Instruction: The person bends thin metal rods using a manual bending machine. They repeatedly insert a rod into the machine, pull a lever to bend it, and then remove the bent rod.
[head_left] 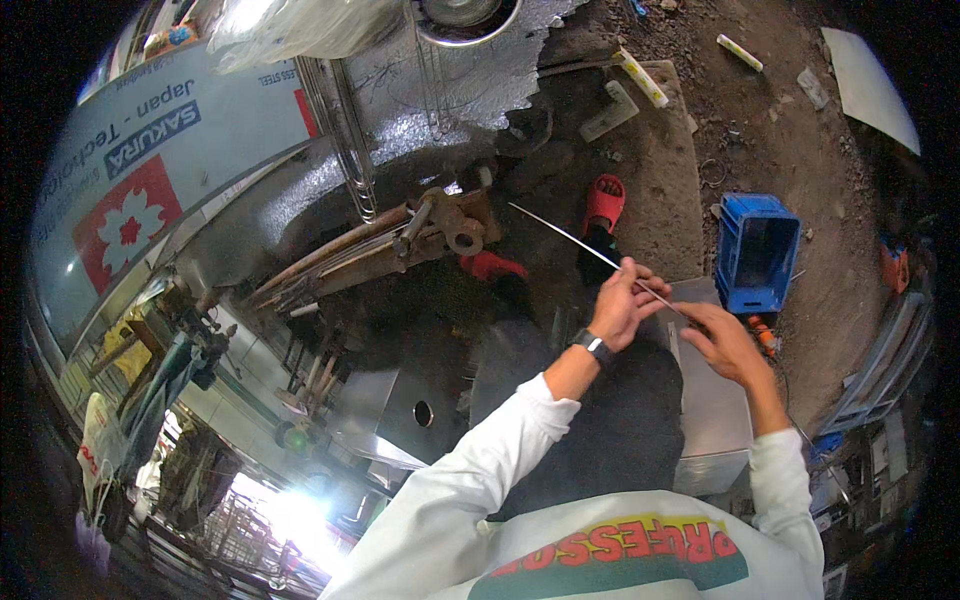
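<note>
A thin, straight metal rod (566, 236) slants from its free far-left end toward my two hands. My left hand (624, 308) has a dark watch (594, 346) at the wrist, and its thumb and fingers close on the rod partway along. On the near right end of the rod is my right hand (722, 342), with fingers and thumb curled in around it. The very tip there is hidden by the fingers. Both hands are above my lap, beside a smooth metal sheet or box surface (712, 400).
A blue plastic crate (758, 255) stands on the dirt floor at right. Left of centre is a rusty bench fixture (440, 232) with long bars. Bent metal rods (345, 130) hang off a foil-covered surface (470, 85). A red sandal (604, 200) shows beyond the hands.
</note>
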